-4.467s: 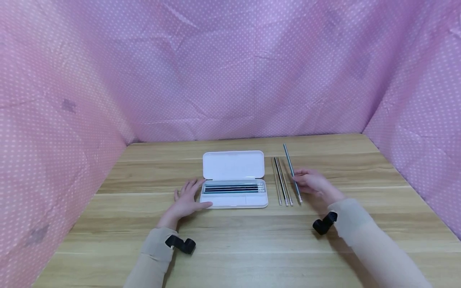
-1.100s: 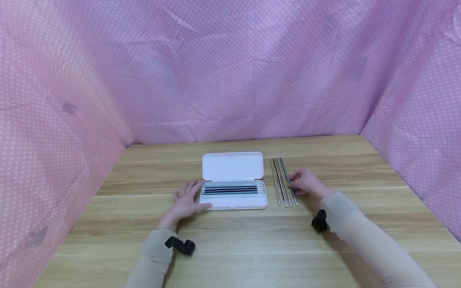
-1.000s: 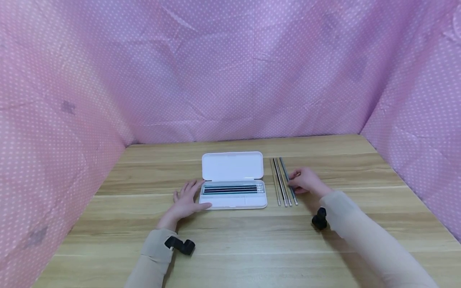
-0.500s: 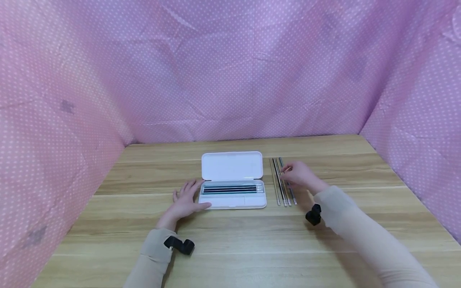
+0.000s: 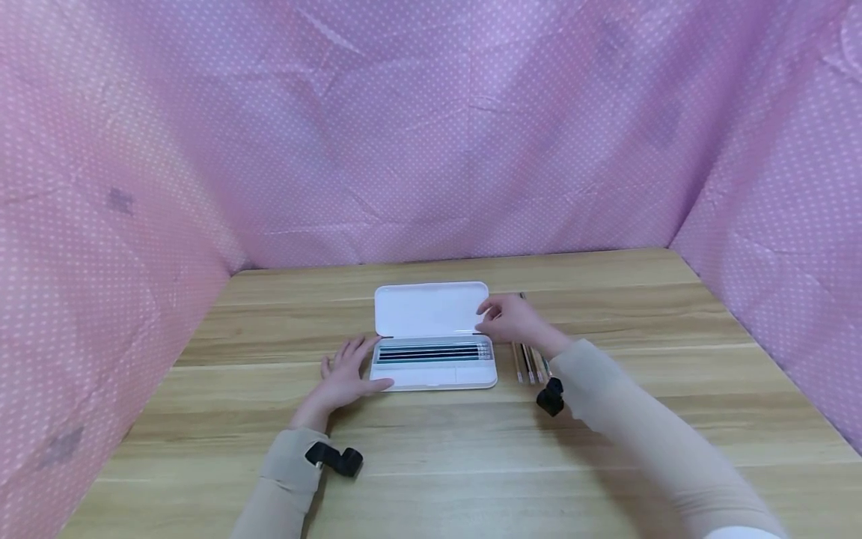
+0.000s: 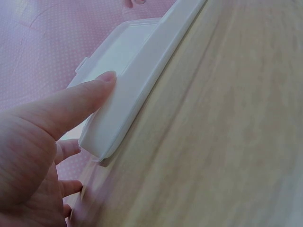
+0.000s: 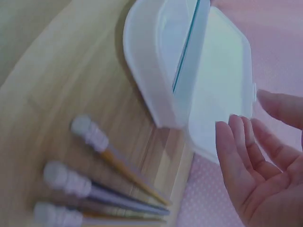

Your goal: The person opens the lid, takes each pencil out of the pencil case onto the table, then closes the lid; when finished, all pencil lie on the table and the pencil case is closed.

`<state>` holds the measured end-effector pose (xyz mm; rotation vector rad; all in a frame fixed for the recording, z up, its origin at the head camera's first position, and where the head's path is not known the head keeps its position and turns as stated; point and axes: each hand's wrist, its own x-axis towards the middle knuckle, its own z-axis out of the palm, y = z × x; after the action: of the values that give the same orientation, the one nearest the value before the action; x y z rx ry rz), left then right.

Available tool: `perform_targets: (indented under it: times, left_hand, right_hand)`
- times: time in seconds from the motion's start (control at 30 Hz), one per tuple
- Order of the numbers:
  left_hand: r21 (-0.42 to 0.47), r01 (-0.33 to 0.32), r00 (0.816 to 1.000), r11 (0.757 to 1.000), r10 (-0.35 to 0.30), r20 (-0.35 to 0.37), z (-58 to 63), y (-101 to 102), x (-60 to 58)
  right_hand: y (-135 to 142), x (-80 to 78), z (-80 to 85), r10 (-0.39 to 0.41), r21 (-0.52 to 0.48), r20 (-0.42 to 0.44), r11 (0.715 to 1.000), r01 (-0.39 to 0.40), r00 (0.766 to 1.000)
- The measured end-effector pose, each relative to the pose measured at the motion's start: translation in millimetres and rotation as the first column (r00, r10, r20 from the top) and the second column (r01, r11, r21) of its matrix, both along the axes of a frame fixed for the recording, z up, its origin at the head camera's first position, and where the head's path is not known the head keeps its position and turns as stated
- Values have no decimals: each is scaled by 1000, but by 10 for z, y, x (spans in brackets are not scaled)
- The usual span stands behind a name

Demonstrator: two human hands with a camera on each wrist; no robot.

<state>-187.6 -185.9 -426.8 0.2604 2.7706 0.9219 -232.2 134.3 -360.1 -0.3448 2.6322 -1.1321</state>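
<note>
A white pencil case (image 5: 417, 377) lies on the table with its lid (image 5: 431, 309) raised at the back. Several dark and teal pencils (image 5: 431, 353) lie side by side in its rear compartment. My left hand (image 5: 345, 380) rests at the case's left end, fingers spread; in the left wrist view the thumb (image 6: 97, 92) touches the case's front part. My right hand (image 5: 513, 317), holding nothing, hovers beside the lid's right edge with loosely bent fingers. Whether it touches the lid, I cannot tell. Beneath that wrist lie several loose pencils (image 5: 528, 365), partly hidden in the head view.
The wooden table (image 5: 417, 464) runs back to a pink dotted curtain (image 5: 431, 150), which also hangs at both sides. In the right wrist view, the loose pencils (image 7: 130, 171) point their white erasers toward the front, just right of the case. Each wrist carries a black camera (image 5: 551, 397).
Earlier my right hand laid a teal pencil beside the loose ones and let go of it. It has since moved left over those pencils to the lid. My left hand has stayed put.
</note>
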Motion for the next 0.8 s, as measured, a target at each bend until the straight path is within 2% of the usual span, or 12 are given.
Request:
perform_targets:
  times: [0.13,0.27,0.47,0.8]
  left_hand:
    - [-1,1,1000,1000,-1,3,-12,-5,-7]
    - [-2,2,1000,1000,-2,0,-9,-6,-5]
    - [-2,1,1000,1000,-1,1,8,-2,-3]
    - [-9,-3,1000,1000,3,2,6,-9,-5]
  right_hand:
    - [-165,10,-24,89,-5,-50,996,-89,995]
    - [-313,13,-84,137,28,-46,990,-136,989]
    - [-467,34,-139,178,85,-27,981,-175,984]
    - [-546,50,-184,249,125,-58,963,-240,967]
